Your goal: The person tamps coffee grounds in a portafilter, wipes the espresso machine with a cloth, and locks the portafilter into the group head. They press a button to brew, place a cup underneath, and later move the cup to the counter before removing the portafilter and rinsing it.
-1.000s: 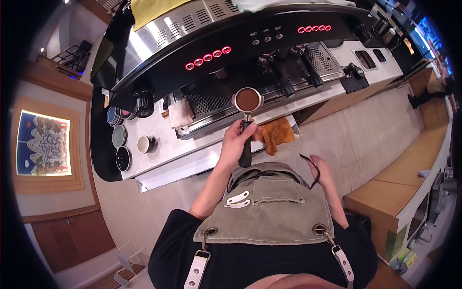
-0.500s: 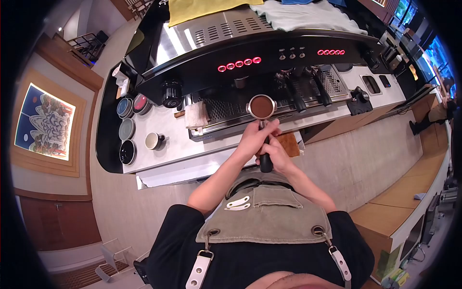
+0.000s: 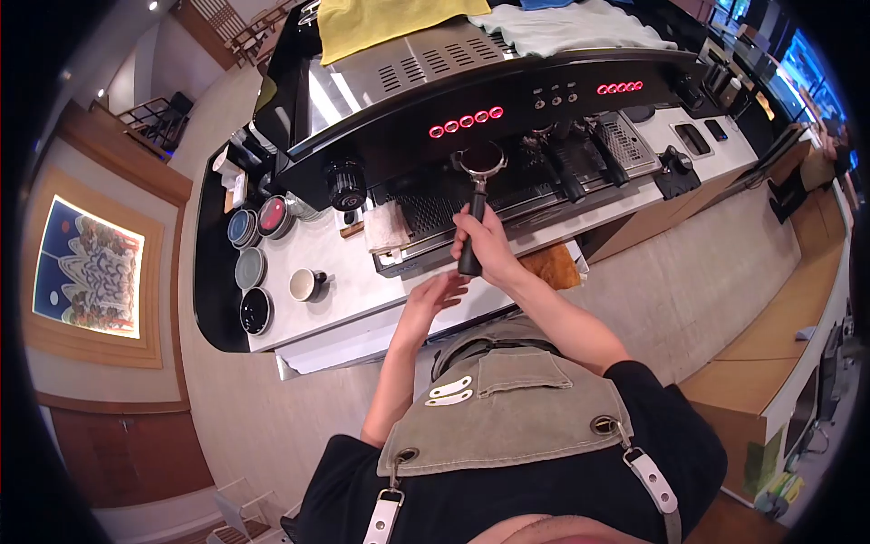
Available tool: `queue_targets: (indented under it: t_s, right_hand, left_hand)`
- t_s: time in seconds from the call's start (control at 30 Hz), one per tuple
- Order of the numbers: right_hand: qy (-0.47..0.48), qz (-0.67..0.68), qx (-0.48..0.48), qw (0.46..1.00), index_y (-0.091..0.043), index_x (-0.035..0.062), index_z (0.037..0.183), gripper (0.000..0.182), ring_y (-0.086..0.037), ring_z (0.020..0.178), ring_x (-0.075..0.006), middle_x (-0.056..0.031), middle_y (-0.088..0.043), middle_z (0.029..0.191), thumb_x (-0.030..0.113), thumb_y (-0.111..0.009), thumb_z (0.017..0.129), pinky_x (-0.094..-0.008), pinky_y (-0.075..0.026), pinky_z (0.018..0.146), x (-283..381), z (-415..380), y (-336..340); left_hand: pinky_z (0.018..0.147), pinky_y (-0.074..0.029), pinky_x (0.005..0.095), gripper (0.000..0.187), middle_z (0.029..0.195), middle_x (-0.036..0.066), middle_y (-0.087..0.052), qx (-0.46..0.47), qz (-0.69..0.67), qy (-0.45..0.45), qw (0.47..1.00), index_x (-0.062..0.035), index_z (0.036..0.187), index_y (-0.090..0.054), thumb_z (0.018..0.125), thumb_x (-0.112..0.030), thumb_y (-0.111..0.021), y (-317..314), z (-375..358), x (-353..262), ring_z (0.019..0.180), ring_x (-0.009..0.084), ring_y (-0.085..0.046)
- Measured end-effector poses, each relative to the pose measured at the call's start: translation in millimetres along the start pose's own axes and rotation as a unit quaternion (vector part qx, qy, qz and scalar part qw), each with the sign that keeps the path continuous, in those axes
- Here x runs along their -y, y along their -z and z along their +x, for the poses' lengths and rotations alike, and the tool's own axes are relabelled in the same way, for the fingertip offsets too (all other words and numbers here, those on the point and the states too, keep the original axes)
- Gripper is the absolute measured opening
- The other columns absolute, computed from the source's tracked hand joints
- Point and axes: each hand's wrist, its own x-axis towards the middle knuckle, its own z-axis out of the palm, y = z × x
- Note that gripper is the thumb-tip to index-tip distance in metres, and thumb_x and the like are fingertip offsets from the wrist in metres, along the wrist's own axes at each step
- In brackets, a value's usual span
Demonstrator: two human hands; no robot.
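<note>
My right hand (image 3: 487, 241) is wrapped round the black handle of a portafilter (image 3: 494, 170). The portafilter's metal rim and dark basket are right under the front of the espresso machine (image 3: 381, 168), below its left row of lit red buttons. Part of the basket is in shadow beneath the machine. Just below the handle's end, my left hand (image 3: 438, 296) is open, its fingers loosely stretched and holding nothing. A white cloth (image 3: 386, 227) lies over the drip tray's left end.
A cup (image 3: 304, 286) stands on the white counter, left of my hands, beside stacked saucers (image 3: 249, 269). Two more portafilter handles (image 3: 567, 179) jut from the machine's right side. A brown cloth (image 3: 555, 266) hangs near the counter's front edge. At far right is another person (image 3: 811, 177).
The portafilter has moved forward from in front of the drip tray to under the machine. My left hand has let go of it and drawn back left; my right hand has moved forward.
</note>
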Motion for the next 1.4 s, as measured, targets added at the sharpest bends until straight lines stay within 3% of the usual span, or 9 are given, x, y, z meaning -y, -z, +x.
queue_targets:
  t_s: [0.27,0.3,0.53,0.7,0.8,1.1,1.4]
  right_hand:
    - [0.093,-0.01,-0.046,0.995,-0.039,0.0074,0.102,0.018,-0.056,0.056,-0.0155,-0.0061,-0.05,0.077,0.013,-0.055,0.096,-0.0299,-0.048,0.05,-29,38,-44]
    - [0.084,-0.006,-0.056,0.995,-0.04,0.0107,0.099,0.017,-0.054,0.06,-0.0141,-0.0045,-0.049,0.079,0.01,-0.056,0.095,-0.0302,-0.05,0.054,-28,39,-50]
    - [0.112,-0.001,-0.068,0.991,-0.04,0.0061,0.099,0.015,-0.054,0.063,-0.0136,-0.0052,-0.051,0.077,0.009,-0.054,0.095,-0.0307,-0.051,0.057,-31,51,-69]
    - [0.134,-0.013,-0.074,0.988,-0.04,0.0015,0.098,0.015,-0.057,0.065,-0.0134,-0.007,-0.055,0.076,0.01,-0.052,0.093,-0.0302,-0.051,0.059,-34,60,-69]
    - [0.137,0.012,-0.083,0.987,-0.044,0.0062,0.093,0.01,-0.053,0.063,-0.0132,-0.004,-0.051,0.076,0.007,-0.054,0.094,-0.0314,-0.05,0.057,-38,66,-70]
    - [0.144,0.04,-0.059,0.987,-0.05,0.0057,0.085,0.007,-0.054,0.061,-0.0141,-0.0036,-0.052,0.073,0.006,-0.053,0.092,-0.0314,-0.05,0.056,-34,69,-76]
    - [0.144,0.021,-0.058,0.988,-0.049,0.006,0.096,0.007,-0.054,0.063,-0.0128,-0.0031,-0.052,0.074,0.007,-0.054,0.091,-0.0306,-0.05,0.056,-24,63,-83]
  left_hand:
    - [0.087,-0.051,0.0304,0.047,0.117,0.014,-0.068,-0.068,0.048,-0.023,0.996,0.0033,0.133,-0.054,0.104,-0.033,-0.051,21,-46,2,0.1,0.0183,-0.066]
    - [0.086,-0.051,0.0302,0.047,0.116,0.014,-0.068,-0.079,0.05,-0.027,0.995,0.0033,0.133,-0.054,0.104,-0.032,-0.052,23,-49,0,0.099,0.018,-0.066]
    - [0.084,-0.051,0.0288,0.043,0.113,0.014,-0.068,-0.135,0.048,-0.051,0.988,0.0031,0.132,-0.055,0.103,-0.028,-0.054,42,-64,-7,0.095,0.0168,-0.066]
    - [0.083,-0.052,0.029,0.043,0.112,0.013,-0.068,-0.144,0.048,-0.067,0.986,0.0025,0.132,-0.056,0.103,-0.029,-0.054,48,-68,-9,0.094,0.0166,-0.066]
    - [0.083,-0.052,0.029,0.042,0.111,0.013,-0.068,-0.146,0.051,-0.072,0.985,0.0023,0.131,-0.056,0.103,-0.028,-0.055,48,-69,-9,0.094,0.0166,-0.066]
    - [0.082,-0.052,0.029,0.042,0.111,0.013,-0.068,-0.148,0.054,-0.081,0.984,0.0022,0.131,-0.057,0.102,-0.028,-0.055,49,-67,-15,0.094,0.0162,-0.066]
    - [0.083,-0.052,0.0286,0.039,0.111,0.013,-0.068,-0.149,0.05,-0.09,0.984,0.0019,0.13,-0.057,0.103,-0.026,-0.055,50,-60,-17,0.093,0.0163,-0.066]
